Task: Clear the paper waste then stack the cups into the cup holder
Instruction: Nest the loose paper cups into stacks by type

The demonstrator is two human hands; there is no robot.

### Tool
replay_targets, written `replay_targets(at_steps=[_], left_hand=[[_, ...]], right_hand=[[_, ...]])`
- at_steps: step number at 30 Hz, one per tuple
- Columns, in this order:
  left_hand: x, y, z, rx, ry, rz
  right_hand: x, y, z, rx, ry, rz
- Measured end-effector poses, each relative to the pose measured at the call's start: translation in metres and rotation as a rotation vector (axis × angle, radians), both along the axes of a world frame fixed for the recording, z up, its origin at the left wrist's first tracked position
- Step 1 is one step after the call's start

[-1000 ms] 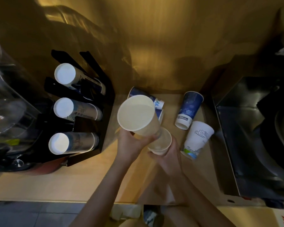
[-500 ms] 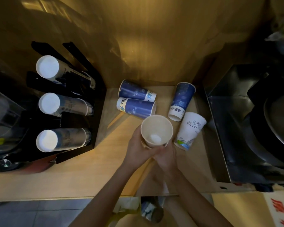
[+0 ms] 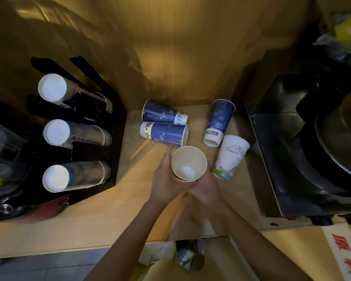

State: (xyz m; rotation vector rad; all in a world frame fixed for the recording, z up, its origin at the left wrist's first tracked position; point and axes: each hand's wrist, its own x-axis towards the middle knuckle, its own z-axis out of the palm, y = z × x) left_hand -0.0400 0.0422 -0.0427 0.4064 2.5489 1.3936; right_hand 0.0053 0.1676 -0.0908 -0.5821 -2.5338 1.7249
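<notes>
Both my hands hold a nested stack of cream paper cups (image 3: 188,164), mouth up, above the wooden counter. My left hand (image 3: 164,179) wraps its left side and my right hand (image 3: 206,184) cups it from below right. Two blue cups lie on their sides behind it, one (image 3: 163,114) at the wall, one (image 3: 163,133) nearer. A third blue cup (image 3: 219,122) and a white printed cup (image 3: 230,157) stand upside down to the right. The black cup holder (image 3: 118,126) at left carries three horizontal stacks of cups (image 3: 75,175).
A steel machine (image 3: 304,151) fills the right side of the counter. A clear-lidded appliance (image 3: 2,151) sits at the far left beside the holder. Below the counter's front edge (image 3: 89,250) a bin with paper waste (image 3: 182,258) shows between my arms.
The large cream cup in my left hand came down into the cup in my right hand. Both hands now hold the nested stack lower, closer to the counter.
</notes>
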Motion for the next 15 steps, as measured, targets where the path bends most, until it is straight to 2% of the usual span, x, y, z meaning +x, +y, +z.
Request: replay_targets(at_steps=[1, 3, 5, 7, 11, 15], left_hand=[[0.0, 0.0, 0.0, -0.033, 0.021, -0.009], [0.001, 0.0, -0.002, -0.08, 0.059, -0.026], [0.002, 0.0, -0.005, -0.084, 0.08, -0.033], [0.003, -0.002, -0.007, -0.077, 0.091, -0.036], [0.003, -0.002, -0.007, -0.064, 0.082, -0.042], [0.003, -0.002, -0.005, -0.044, 0.058, -0.059]], right_hand=[[0.0, 0.006, 0.004, 0.018, -0.018, 0.056], [0.002, 0.019, 0.015, 0.189, -0.071, 0.105], [0.008, 0.031, 0.025, 0.364, -0.049, -0.03], [0.011, 0.04, 0.031, 0.413, 0.024, -0.251], [0.003, 0.06, 0.028, 0.379, 0.019, -0.572], [-0.014, 0.073, 0.014, 0.11, -0.223, -0.727]])
